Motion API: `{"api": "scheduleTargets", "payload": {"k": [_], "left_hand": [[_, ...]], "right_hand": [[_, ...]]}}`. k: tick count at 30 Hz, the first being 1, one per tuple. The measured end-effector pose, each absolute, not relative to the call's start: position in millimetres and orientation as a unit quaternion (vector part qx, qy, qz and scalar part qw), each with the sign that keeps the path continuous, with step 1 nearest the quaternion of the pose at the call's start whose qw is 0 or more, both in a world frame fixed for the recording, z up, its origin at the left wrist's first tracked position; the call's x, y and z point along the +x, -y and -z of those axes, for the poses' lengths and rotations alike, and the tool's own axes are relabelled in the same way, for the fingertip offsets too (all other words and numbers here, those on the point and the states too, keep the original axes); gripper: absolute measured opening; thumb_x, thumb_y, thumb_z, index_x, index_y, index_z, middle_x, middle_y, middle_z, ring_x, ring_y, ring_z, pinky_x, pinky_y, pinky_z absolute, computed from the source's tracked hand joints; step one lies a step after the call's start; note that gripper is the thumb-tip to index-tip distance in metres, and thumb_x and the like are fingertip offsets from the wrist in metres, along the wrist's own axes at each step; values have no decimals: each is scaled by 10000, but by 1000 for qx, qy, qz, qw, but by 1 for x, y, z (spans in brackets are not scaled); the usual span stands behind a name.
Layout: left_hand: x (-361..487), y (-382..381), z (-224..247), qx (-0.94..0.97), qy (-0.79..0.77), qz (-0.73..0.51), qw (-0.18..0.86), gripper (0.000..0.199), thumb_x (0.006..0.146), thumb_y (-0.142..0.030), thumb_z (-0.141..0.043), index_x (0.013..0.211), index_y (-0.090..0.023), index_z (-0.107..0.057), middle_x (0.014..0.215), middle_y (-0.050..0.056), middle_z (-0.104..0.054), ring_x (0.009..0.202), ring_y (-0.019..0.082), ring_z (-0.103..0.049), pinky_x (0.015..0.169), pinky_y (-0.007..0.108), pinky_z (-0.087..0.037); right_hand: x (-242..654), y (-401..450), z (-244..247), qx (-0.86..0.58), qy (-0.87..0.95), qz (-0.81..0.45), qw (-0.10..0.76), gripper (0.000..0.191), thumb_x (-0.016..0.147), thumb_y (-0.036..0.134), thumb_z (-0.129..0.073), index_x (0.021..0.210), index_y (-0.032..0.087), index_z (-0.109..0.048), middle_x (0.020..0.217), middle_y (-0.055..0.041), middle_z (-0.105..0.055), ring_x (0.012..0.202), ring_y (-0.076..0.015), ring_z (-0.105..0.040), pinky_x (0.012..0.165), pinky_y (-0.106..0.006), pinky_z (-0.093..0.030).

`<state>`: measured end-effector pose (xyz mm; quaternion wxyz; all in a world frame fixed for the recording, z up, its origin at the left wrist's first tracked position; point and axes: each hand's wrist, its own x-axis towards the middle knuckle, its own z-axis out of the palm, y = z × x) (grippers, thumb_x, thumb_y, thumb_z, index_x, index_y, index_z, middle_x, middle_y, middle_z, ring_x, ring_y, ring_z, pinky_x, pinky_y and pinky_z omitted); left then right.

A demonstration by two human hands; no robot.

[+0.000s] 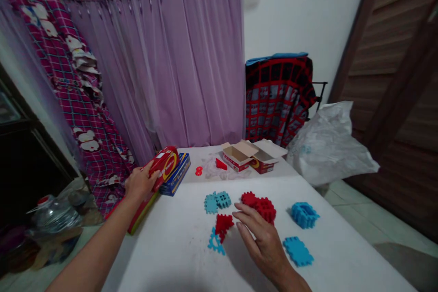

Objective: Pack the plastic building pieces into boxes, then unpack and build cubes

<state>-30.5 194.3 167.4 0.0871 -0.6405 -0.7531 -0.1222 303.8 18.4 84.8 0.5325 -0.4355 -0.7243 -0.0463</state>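
Note:
My left hand point(141, 184) grips the near end of a red box point(167, 164) with a yellow ring on it, at the table's left edge. Just beside that lies a blue box point(178, 178). My right hand point(260, 237) is open above the table, fingers stretched to the left and holding nothing. Close to its fingertips are red triangular interlocking pieces point(224, 224), with a light-blue triangular frame point(216, 242) touching them. Behind the hand sits a cluster of red interlocking blocks point(265, 209), partly hidden by it.
Light-blue pieces point(211, 203) lie mid-table. A blue block stack point(304, 215) and flat blue pieces point(298, 251) are at right. Toward the back are opened cartons point(236, 157), a red figure-eight piece point(199, 171) and a red wedge point(221, 164). A white plastic bag point(328, 146) borders the right edge.

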Motion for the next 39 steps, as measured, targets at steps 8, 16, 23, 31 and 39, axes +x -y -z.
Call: {"api": "scheduleTargets", "payload": {"k": [8, 16, 23, 31, 39], "left_hand": [[-21, -209, -161, -662, 734, 65, 137, 688, 848, -595, -404, 1419, -220, -488, 1499, 231, -403, 1348, 448, -389, 1040, 722, -228], [89, -220, -162, -829, 515, 61, 209, 517, 833, -332, -523, 1339, -229, -555, 1449, 186, -503, 1370, 398, -395, 1098, 720, -132], [223, -237, -135, -911, 379, 42, 157, 483, 831, -267, -580, 1314, -275, -575, 1438, 109, -539, 1386, 316, -393, 1180, 582, -86], [362, -277, -124, -930, 346, 63, 112, 338, 978, -300, -394, 1214, -243, -629, 1285, 78, -655, 1262, 241, -519, 1125, 515, -277], [403, -286, -102, -913, 393, 39, 103, 372, 900, -434, -587, 1165, -174, -608, 1239, 87, -616, 1145, 240, -581, 993, 511, -459]], "right_hand": [[374, -19, -112, -502, 624, 92, 592, 213, 920, 235, -548, 996, 223, -746, 1031, -85, -755, 950, -206, -722, 845, -335, -612], [438, -18, -142, -559, 504, 162, 639, 183, 893, 302, -595, 943, 210, -745, 931, -70, -761, 809, -208, -727, 826, -385, -601], [476, -11, -139, -605, 448, 144, 642, 195, 894, 321, -592, 919, 201, -744, 826, -47, -752, 688, -177, -712, 669, -301, -580], [490, -13, -136, -609, 398, 141, 672, 207, 907, 333, -587, 934, 201, -745, 830, -43, -755, 675, -169, -710, 668, -299, -583], [492, -14, -137, -603, 390, 134, 683, 206, 918, 312, -571, 940, 201, -743, 817, -31, -750, 664, -152, -701, 656, -291, -586]]}}
